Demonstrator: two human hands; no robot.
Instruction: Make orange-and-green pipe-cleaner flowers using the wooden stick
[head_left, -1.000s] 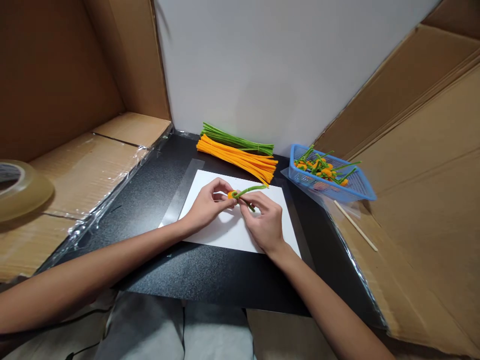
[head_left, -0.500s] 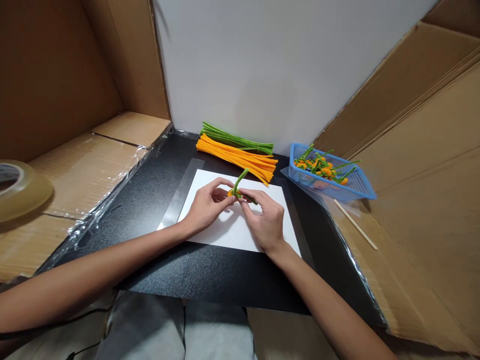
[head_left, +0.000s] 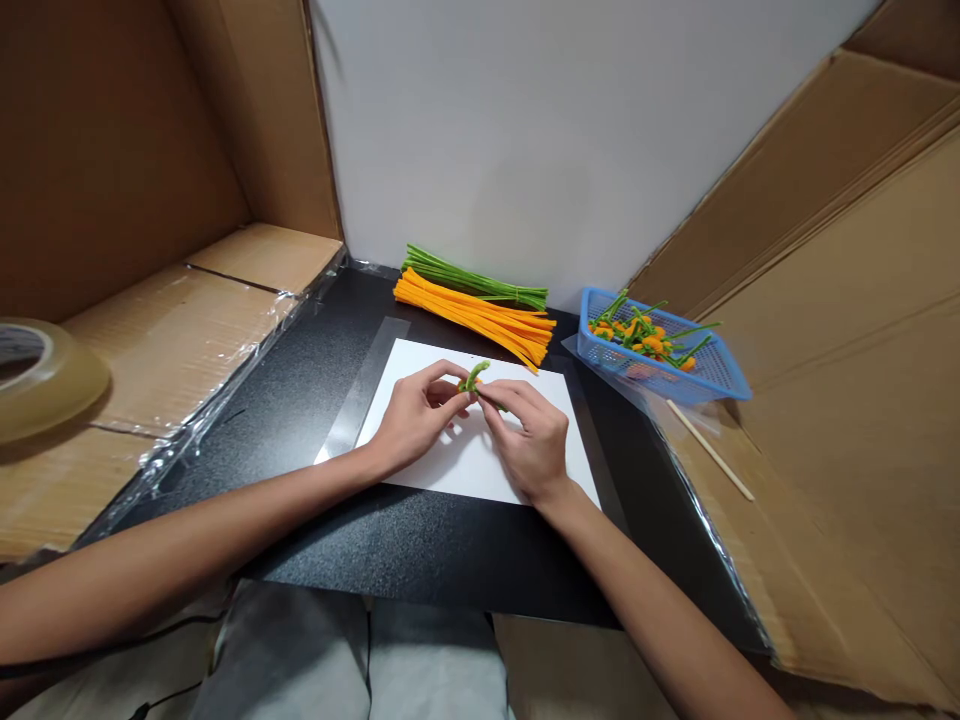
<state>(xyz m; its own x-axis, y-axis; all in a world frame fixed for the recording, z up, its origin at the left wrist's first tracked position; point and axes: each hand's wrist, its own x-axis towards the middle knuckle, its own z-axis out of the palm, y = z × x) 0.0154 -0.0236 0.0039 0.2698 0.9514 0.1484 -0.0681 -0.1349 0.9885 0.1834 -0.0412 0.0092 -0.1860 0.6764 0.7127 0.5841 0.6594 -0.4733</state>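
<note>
The left hand and right hand are closed in a pinch on a green pipe cleaner, held just above a white paper sheet. It is light and bendy, so it is best gripped short, close to the bend

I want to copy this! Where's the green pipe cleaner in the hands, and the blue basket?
Green pipe cleaner (head_left: 474,375): head view, on its bent top.
Blue plastic basket (head_left: 645,376): head view, on its front wall.
</note>
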